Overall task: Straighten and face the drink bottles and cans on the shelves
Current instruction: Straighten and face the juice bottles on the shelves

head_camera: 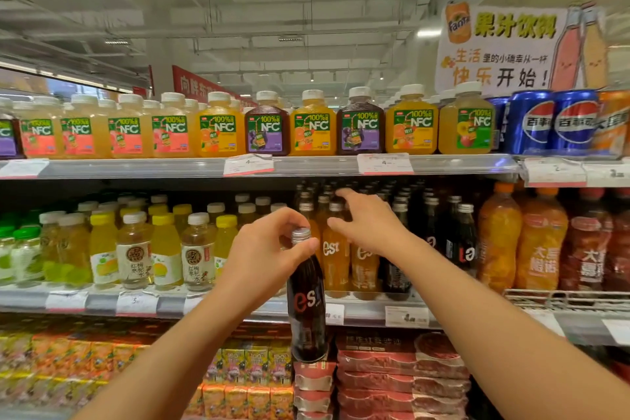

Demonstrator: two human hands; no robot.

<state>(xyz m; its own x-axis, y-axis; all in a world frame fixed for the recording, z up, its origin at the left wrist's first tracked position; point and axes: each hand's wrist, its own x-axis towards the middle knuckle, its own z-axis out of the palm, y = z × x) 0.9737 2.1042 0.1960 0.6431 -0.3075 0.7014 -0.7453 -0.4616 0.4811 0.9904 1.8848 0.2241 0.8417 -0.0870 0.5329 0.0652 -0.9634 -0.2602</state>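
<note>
While pinched at its cap, the dark bottle [306,303] hangs below the left grip [269,249]

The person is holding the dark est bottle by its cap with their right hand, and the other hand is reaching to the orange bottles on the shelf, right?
Not quite. The head view shows the left hand holding the dark est bottle by its cap. It is the right hand that reaches to the orange bottles on the shelf.
</note>
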